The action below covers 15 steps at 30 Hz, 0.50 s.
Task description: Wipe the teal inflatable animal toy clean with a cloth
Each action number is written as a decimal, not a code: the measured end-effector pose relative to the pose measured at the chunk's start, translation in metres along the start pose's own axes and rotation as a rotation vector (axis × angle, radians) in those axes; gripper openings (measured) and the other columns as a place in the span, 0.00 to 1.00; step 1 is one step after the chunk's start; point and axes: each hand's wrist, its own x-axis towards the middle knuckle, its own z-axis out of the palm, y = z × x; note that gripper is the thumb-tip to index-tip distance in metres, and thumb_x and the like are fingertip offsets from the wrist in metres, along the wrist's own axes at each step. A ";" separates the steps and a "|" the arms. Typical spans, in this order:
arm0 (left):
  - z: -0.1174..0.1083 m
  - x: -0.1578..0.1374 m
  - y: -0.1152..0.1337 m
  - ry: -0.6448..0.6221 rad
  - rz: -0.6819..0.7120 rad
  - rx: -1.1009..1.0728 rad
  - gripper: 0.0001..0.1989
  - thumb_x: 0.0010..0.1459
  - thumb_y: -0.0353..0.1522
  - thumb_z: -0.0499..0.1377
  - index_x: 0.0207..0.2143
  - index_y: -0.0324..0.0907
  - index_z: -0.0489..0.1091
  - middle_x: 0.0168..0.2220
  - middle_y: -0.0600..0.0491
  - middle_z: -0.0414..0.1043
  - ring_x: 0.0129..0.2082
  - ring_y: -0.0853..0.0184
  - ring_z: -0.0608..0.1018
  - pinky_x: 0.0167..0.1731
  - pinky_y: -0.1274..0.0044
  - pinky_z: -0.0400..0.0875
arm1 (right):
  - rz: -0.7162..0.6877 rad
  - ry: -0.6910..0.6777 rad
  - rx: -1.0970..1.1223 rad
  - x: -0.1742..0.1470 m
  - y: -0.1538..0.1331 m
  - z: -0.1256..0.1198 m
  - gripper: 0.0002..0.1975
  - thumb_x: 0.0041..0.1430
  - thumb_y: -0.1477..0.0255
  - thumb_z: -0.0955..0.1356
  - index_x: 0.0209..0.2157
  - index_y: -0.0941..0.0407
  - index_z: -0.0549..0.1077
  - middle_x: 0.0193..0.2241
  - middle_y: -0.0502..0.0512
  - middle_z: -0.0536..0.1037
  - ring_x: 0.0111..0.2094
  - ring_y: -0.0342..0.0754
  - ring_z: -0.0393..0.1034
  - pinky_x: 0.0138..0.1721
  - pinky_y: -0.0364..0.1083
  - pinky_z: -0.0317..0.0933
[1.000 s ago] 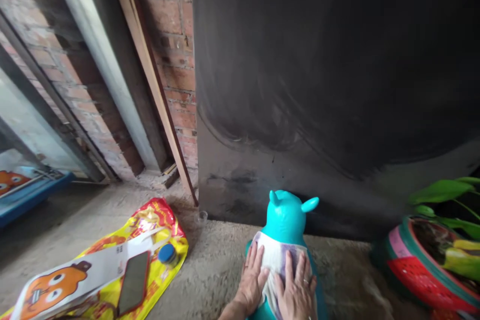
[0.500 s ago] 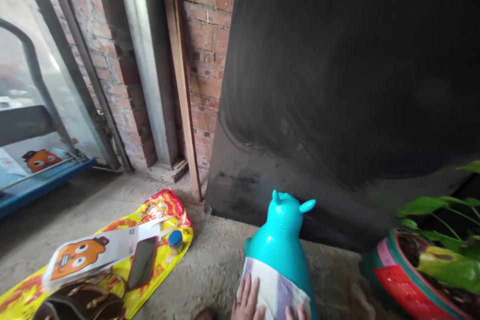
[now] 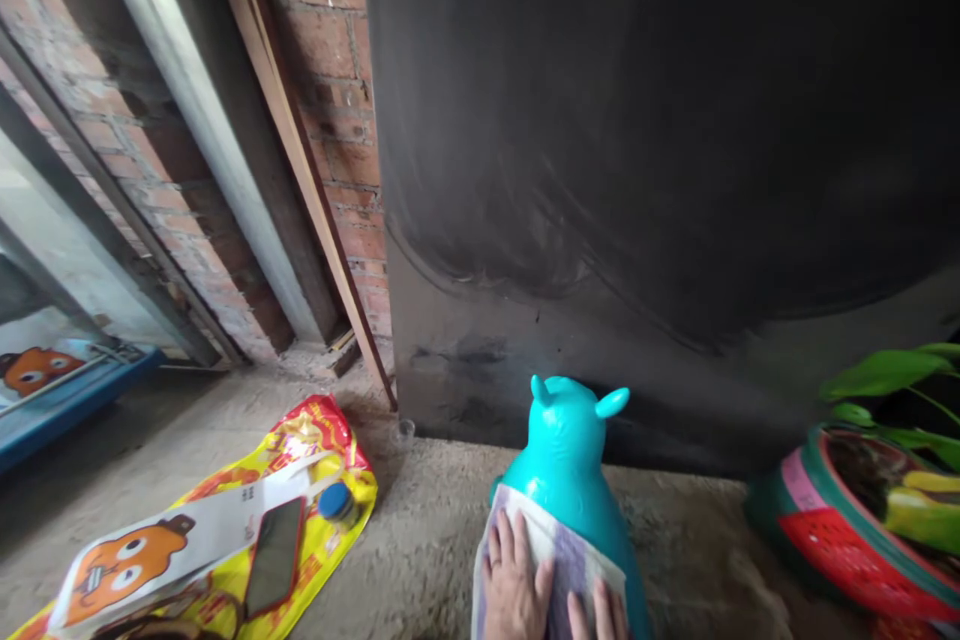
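A turquoise inflatable animal toy with two small ears stands on the concrete floor, its head toward the black board. Across its back lies a white and purple striped cloth. My left hand rests flat on the cloth with the fingers stretched forward. Beside it, lower right, my right hand also lies on the cloth, fingers apart; its lower part is cut off by the frame's edge.
On the left floor, a yellow and red plastic bag bears a phone, a blue-lidded jar and a paper with an orange cartoon. A potted plant stands right. The black board and a wooden strip lean behind.
My left hand and the cloth have moved a little forward and up the toy's back. More of both hands shows. The whole view has turned slightly.
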 end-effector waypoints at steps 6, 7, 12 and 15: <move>-0.037 0.038 0.026 0.029 0.067 -0.007 0.35 0.61 0.46 0.39 0.66 0.39 0.36 0.70 0.46 0.34 0.69 0.56 0.41 0.66 0.62 0.44 | 0.029 0.044 0.019 0.134 -0.044 -0.022 0.24 0.65 0.54 0.54 0.56 0.44 0.66 0.57 0.52 0.67 0.59 0.64 0.57 0.57 0.67 0.54; -0.038 0.039 0.026 0.025 0.065 -0.019 0.35 0.61 0.46 0.39 0.66 0.40 0.37 0.70 0.47 0.34 0.69 0.57 0.41 0.66 0.62 0.45 | 0.034 0.058 0.016 0.138 -0.048 -0.027 0.26 0.64 0.53 0.53 0.57 0.43 0.65 0.57 0.51 0.67 0.60 0.65 0.57 0.57 0.67 0.53; -0.029 0.014 0.009 0.013 0.055 -0.074 0.35 0.61 0.46 0.40 0.66 0.42 0.37 0.70 0.48 0.32 0.69 0.57 0.41 0.65 0.60 0.46 | 0.082 0.077 -0.012 0.032 -0.016 -0.016 0.33 0.60 0.50 0.55 0.61 0.54 0.62 0.54 0.63 0.71 0.54 0.67 0.65 0.52 0.65 0.60; -0.014 -0.015 -0.008 -0.030 0.022 -0.030 0.36 0.59 0.45 0.43 0.66 0.42 0.40 0.70 0.48 0.32 0.69 0.56 0.41 0.64 0.58 0.49 | 0.135 0.156 -0.027 -0.064 0.032 0.014 0.34 0.61 0.52 0.55 0.59 0.60 0.64 0.47 0.69 0.75 0.51 0.67 0.68 0.51 0.63 0.62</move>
